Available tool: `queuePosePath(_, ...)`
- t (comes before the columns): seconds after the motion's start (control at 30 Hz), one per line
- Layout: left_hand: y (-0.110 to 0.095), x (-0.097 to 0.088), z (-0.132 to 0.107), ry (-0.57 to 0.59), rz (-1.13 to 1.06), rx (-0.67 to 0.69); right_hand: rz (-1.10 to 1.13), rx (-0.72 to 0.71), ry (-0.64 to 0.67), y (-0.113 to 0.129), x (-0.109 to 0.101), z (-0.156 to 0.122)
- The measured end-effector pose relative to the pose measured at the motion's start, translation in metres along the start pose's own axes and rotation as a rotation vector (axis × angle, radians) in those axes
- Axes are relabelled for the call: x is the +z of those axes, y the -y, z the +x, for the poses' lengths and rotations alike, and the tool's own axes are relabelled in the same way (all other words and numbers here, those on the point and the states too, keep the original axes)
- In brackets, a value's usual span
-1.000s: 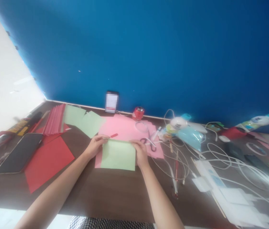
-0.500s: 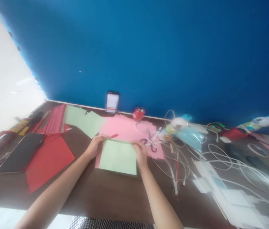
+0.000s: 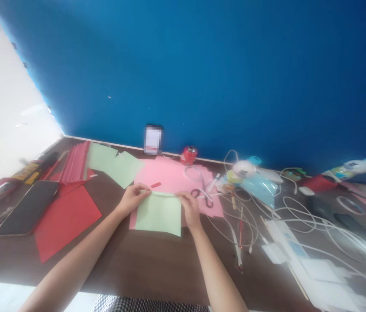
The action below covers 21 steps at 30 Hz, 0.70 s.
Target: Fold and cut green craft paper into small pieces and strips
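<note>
A light green paper sheet (image 3: 158, 214) lies in front of me on the brown table (image 3: 150, 260), partly over a pink sheet (image 3: 170, 177). My left hand (image 3: 132, 198) pinches its far left corner. My right hand (image 3: 189, 207) pinches its far right corner. The far edge of the sheet is lifted and curling toward me. A small red paper scrap (image 3: 156, 185) lies just beyond the left hand.
Red sheets (image 3: 66, 219), folded red papers (image 3: 75, 164), green sheets (image 3: 113, 164) and a dark phone (image 3: 28, 207) lie at the left. Scissors (image 3: 202, 196), a red tape roll (image 3: 188, 154), white cables (image 3: 299, 216), chargers and bottles crowd the right. A blue wall stands behind.
Both hands have lifted the green sheet's far edge, which now curls up from the table; before it lay flat. The sheet looks slightly narrower.
</note>
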State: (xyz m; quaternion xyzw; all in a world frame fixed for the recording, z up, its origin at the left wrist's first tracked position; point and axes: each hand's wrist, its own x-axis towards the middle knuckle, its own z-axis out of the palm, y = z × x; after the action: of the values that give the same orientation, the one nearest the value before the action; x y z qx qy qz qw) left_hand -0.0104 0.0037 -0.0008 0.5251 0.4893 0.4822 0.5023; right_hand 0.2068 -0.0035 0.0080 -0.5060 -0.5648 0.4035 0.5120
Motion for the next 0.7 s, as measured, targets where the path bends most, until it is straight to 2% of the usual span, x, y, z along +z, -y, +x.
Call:
queuePosePath(0.17,0.002,0.0,0.003,-0.017,0.111,0.13,0.019,0.093,0.037,-0.003,0.005,0.0)
queuePosePath(0.27,0.002,0.0,0.003,-0.022,0.102,0.161,-0.046,0.082,0.019,-0.003,0.007,0.0)
queuePosePath(0.43,-0.002,-0.001,0.001,-0.007,0.094,0.106,-0.067,0.052,-0.017,-0.001,0.005,0.001)
queuePosePath(0.6,-0.008,-0.001,-0.003,0.057,0.139,-0.02,-0.074,0.015,0.089,0.0,0.005,0.0)
queuePosePath(0.7,-0.008,0.0,-0.004,0.042,0.192,-0.013,-0.051,0.003,0.134,0.002,0.007,-0.001)
